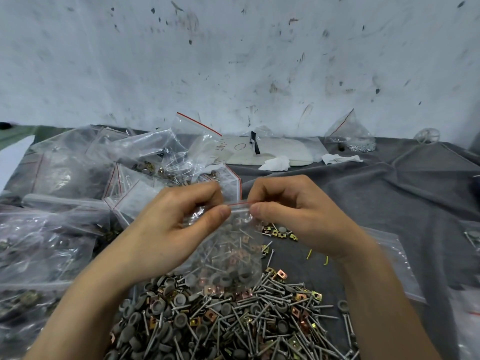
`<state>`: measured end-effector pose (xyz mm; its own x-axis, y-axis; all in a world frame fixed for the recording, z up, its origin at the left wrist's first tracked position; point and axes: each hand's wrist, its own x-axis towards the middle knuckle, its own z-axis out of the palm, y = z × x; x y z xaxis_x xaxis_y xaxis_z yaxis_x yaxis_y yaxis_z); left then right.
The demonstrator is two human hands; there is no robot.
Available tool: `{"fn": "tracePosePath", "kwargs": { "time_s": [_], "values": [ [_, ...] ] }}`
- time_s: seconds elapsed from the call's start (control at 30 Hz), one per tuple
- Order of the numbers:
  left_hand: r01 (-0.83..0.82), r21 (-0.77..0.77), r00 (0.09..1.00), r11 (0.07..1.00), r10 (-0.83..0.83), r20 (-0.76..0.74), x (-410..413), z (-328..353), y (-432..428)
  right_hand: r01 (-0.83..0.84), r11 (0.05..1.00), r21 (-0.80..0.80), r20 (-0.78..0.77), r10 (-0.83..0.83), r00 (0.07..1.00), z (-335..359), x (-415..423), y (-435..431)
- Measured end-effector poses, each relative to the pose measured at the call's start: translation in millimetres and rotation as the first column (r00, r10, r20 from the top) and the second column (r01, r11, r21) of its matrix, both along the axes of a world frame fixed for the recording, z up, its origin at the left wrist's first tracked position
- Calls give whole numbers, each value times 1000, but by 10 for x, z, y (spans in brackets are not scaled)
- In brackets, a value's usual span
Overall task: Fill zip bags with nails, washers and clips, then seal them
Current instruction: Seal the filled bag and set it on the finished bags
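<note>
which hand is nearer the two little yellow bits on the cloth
Right. The right hand is close by, just beyond the yellow bits; the left hand is farther off, across the bag.

Cool, even light is falling, seemingly from above, washing the white wall [233, 61] pale and leaving only soft, shallow shadows in the folds of the grey cloth [389, 190]. Small white glints are flashing off the heap of clear bags [78, 178] on the left and off the nails [246, 320] in the pile, yet nothing is burning out, and the zip bag [228, 250] in the middle is showing its contents plainly through the film. The wide lens is bowing the line where wall meets cloth and stretching whatever is lying near the bottom corners, with the far edges going slightly soft.
</note>
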<state>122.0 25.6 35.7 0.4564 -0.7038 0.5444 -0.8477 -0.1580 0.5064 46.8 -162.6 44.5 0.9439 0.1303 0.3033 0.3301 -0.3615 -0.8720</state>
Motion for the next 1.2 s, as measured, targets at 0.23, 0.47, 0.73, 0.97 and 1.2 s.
{"fn": "tracePosePath", "kwargs": {
  "time_s": [0.23,0.47,0.73,0.97,1.2],
  "values": [
    [48,-7,998,999,-48,-49,-15,1,-21,3,1000,3,44,-3,999,-25,24,67],
    [69,-28,998,997,-69,-11,-36,8,-40,-12,999,-50,77,15,997,-26,33,86],
    [78,-25,997,997,-78,-2,-16,-4,-33,41,995,-92,45,-37,998,9,-28,-46],
    [-11,-54,987,998,2,-163,76,-43,32,318,943,-96,12,-319,948,-42,-36,-440],
    [-410,-473,906,780,288,-311,236,-80,70,598,648,-471,-337,-759,557,-622,2,-1237]
  ]
}}
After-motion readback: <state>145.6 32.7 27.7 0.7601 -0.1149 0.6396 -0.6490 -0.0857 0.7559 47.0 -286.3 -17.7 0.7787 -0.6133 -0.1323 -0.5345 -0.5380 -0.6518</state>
